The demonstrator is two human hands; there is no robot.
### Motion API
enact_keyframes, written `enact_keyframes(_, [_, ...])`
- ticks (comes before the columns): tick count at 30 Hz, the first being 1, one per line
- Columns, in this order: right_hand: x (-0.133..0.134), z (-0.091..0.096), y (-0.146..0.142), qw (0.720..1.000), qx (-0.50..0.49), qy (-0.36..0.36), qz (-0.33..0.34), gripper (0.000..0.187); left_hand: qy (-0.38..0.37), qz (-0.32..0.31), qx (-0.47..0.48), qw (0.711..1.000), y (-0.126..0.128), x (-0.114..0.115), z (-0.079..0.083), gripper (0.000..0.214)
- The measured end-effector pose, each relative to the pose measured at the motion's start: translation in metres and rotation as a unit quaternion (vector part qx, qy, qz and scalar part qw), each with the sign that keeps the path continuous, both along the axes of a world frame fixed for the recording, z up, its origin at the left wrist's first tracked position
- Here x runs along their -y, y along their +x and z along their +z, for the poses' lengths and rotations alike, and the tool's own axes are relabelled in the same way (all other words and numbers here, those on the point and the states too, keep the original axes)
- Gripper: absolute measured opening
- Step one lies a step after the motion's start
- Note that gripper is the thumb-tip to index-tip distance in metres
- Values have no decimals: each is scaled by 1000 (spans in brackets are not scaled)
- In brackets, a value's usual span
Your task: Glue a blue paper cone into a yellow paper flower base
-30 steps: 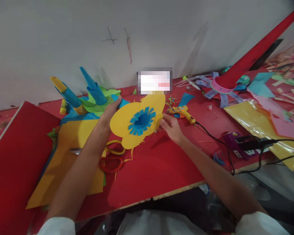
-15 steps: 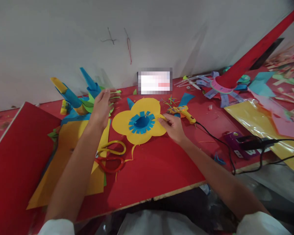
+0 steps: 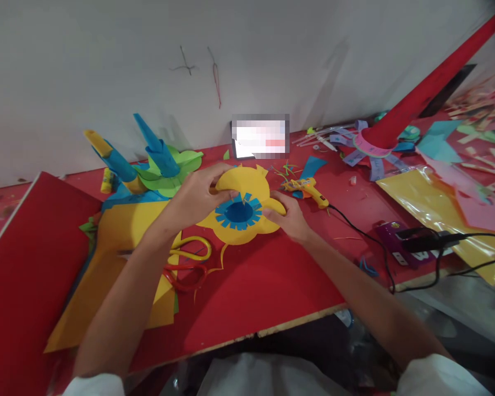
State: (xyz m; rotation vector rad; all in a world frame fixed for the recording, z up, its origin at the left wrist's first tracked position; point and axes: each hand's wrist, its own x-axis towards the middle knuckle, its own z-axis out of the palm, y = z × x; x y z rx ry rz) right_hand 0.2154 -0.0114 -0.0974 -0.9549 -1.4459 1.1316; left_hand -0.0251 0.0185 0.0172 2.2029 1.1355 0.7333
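- Left hand (image 3: 200,192) is curled mostly closed, pinching the upper-left petal of a yellow paper flower (image 3: 238,213), thumb right by its blue fringe.
- Right hand (image 3: 289,217) has a petal on its own side, bent up between thumb and fingers.
- So yeah, the flower's sitting right between both hands.
- Scissors (image 3: 190,267) are just below the left hand, pretty close.
- Glue gun (image 3: 311,191) lies just beyond the right hand.
- Yellow sheets (image 3: 93,291) are under the left forearm.
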Motion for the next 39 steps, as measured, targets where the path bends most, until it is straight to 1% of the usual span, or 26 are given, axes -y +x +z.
enact_keyframes(2, [1, -2, -3, 1000, 3, -20, 1, 46, 12, -8, 3, 1000, 1, -1, -2, 32])
enact_keyframes(3, [2, -3, -4, 1000, 3, -25, -3, 43, 39, 0, 0, 999, 2, -1, -3, 33])
enact_keyframes(5, [4, -4, -7, 1000, -4, -29, -8, 40, 139, 43, -14, 989, 4, 3, -4, 31])
enact_keyframes(7, [5, -2, -8, 999, -22, -30, -12, 39, 272, 83, -38, 958, 6, 9, -2, 25])
enact_keyframes(8, [6, 0, -9, 999, -30, -30, -14, 38, 331, 83, -54, 938, 7, 14, 1, 22])
enact_keyframes(9, [7, 2, -8, 999, -36, -27, -17, 38, 380, 66, -72, 920, 8, 19, 4, 20])
enact_keyframes(11, [8, 7, -7, 999, -44, -15, -21, 39, 430, -7, -122, 895, 12, 28, 11, 17])
enact_keyframes(13, [9, 9, -5, 998, -55, -2, -18, 39, 443, -72, -181, 875, 17, 35, 15, 12])
enact_keyframes(14, [9, 10, -5, 998, -63, -2, -13, 40, 447, -89, -208, 866, 19, 36, 16, 10])
enact_keyframes(17, [9, 9, -5, 996, -85, -29, 4, 41, 460, -102, -268, 841, 23, 34, 13, 13])
enact_keyframes(20, [9, 6, -5, 995, -91, -50, 3, 43, 471, -106, -284, 829, 21, 27, 8, 13])
enact_keyframes(22, [8, 5, -5, 995, -82, -51, -2, 44, 469, -104, -275, 833, 19, 25, 7, 13])
enact_keyframes(25, [8, 5, -4, 996, -77, -50, -3, 43, 454, -99, -257, 847, 17, 25, 7, 19])
enact_keyframes(28, [8, 5, -3, 996, -71, -49, -10, 43, 437, -100, -259, 856, 18, 26, 7, 24])
enact_keyframes(33, [7, 1, -4, 997, -53, -56, -18, 45, 414, -96, -260, 867, 19, 25, 5, 25])
enact_keyframes(35, [7, 0, -4, 997, -58, -56, -19, 45, 403, -78, -246, 878, 17, 24, 6, 23])
enact_keyframes(36, [7, 1, -4, 996, -60, -56, -19, 45, 393, -57, -235, 887, 15, 23, 7, 21])
enact_keyframes(37, [8, 1, -4, 997, -59, -53, -20, 43, 382, -24, -223, 897, 12, 22, 8, 20])
enact_keyframes(39, [8, 3, -3, 998, -52, -41, -24, 40, 361, 80, -190, 910, 5, 19, 12, 18])
